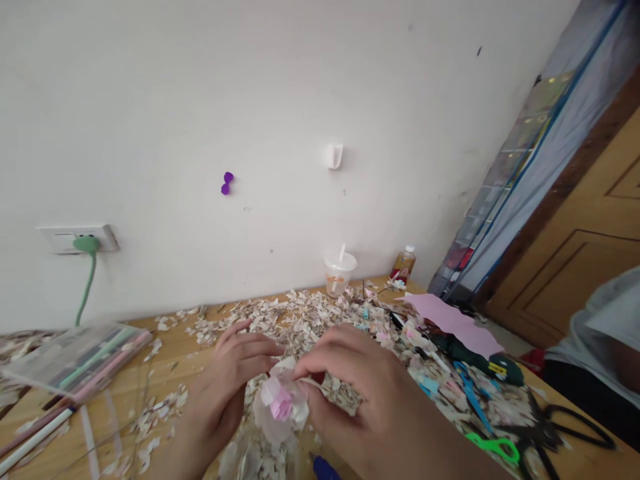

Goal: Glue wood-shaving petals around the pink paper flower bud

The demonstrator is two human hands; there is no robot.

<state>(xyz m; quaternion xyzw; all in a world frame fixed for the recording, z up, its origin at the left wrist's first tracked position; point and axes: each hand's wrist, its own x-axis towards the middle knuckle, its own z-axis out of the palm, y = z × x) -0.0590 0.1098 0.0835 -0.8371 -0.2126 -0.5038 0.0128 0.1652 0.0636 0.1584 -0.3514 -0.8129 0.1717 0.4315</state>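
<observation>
Both my hands meet over a small paper flower (pixel 281 400) with white outer petals and a pink centre, held low over the wooden table (pixel 175 360). My left hand (pixel 227 387) curls round the flower's left side, fingertips pressed on the white petals. My right hand (pixel 360 393) pinches the flower's top right edge between thumb and forefinger. Paper scraps (pixel 300 317) lie heaped behind and under the hands.
A clear case of pens (pixel 80 357) sits at left. A plastic cup with a straw (pixel 340 272) and a small bottle (pixel 403 265) stand by the wall. Pink paper (pixel 453 320), blue scissors (pixel 470 390), green scissors (pixel 493 445) and black scissors (pixel 560 430) lie right. Another person's sleeve (pixel 607 327) shows at far right.
</observation>
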